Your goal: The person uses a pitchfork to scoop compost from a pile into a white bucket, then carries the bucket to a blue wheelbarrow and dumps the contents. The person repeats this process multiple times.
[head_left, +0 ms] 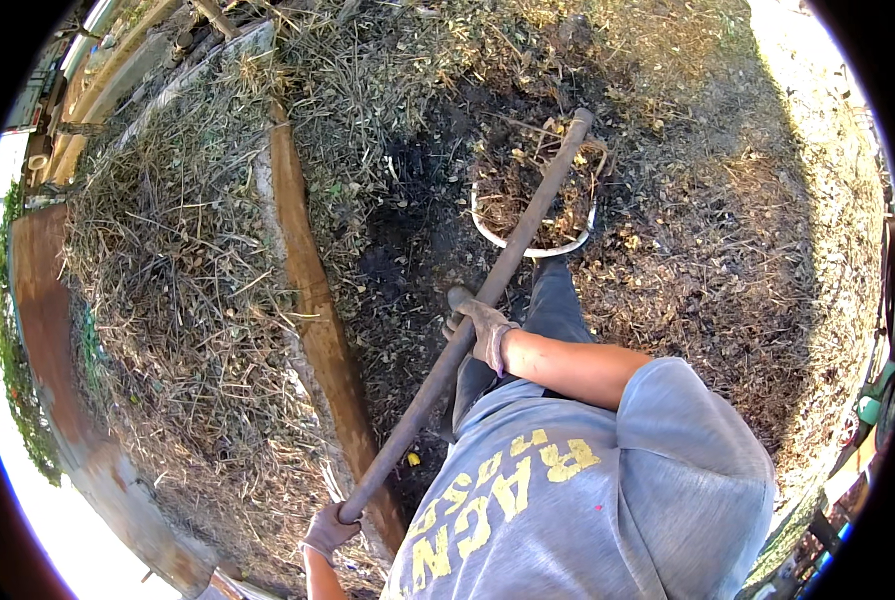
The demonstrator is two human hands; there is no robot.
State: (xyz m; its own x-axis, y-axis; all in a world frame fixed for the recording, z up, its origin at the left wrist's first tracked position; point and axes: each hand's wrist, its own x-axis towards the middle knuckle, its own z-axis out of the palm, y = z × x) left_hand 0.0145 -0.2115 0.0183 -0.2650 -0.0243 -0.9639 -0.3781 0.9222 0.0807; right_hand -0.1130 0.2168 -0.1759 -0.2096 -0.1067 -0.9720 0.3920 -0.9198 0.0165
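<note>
A long, thick wooden pole (423, 400) slants from the lower left up to the right. My right hand (483, 328), in a grey-brown work glove, is closed around its middle. At its lower end is my left hand (330, 530), also gloved and gripping the pole. The far end crosses above a white-rimmed tub (490, 236) filled with dry leaves and dark litter (503, 190). Thin curved brown pieces (596, 160) show beside that end; whether they belong to the pole, I cannot tell.
Left of me runs a wooden board edge (308, 270), with heaped dry straw (188, 290) behind it. A brown wooden panel (43, 300) stands farther left. Dark soil (398, 240) lies between board and tub. Leaf litter (708, 250) spreads to the right, sunlit along its far side.
</note>
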